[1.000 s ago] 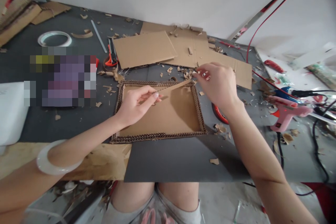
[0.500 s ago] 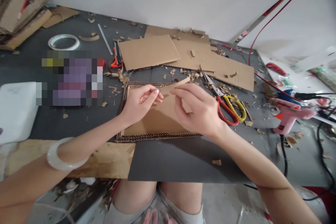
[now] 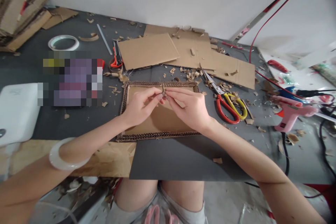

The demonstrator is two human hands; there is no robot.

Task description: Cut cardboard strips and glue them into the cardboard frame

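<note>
Above a shallow cardboard tray (image 3: 168,134) with a corrugated rim, my two hands meet at the fingertips. My left hand (image 3: 140,106) and my right hand (image 3: 187,106) both pinch a thin cardboard strip (image 3: 163,85), which points away from me, seen nearly edge-on. Its lower end is hidden between the fingers. The tray lies flat on the dark tabletop, its bottom partly covered by my hands. To the right of my right hand lie scissors (image 3: 219,92) with one red and one yellow handle, blades pointing away.
Cardboard sheets (image 3: 149,50) lie behind the tray among scattered scraps. An orange utility knife (image 3: 115,59), a tape roll (image 3: 63,43) and a white device (image 3: 18,112) are on the left. A pink glue gun (image 3: 288,115) with its black cord stands at right.
My right hand has moved left to meet my left hand. The strip, earlier slanting up to the right by the right fingers, now points away between both hands' fingertips.
</note>
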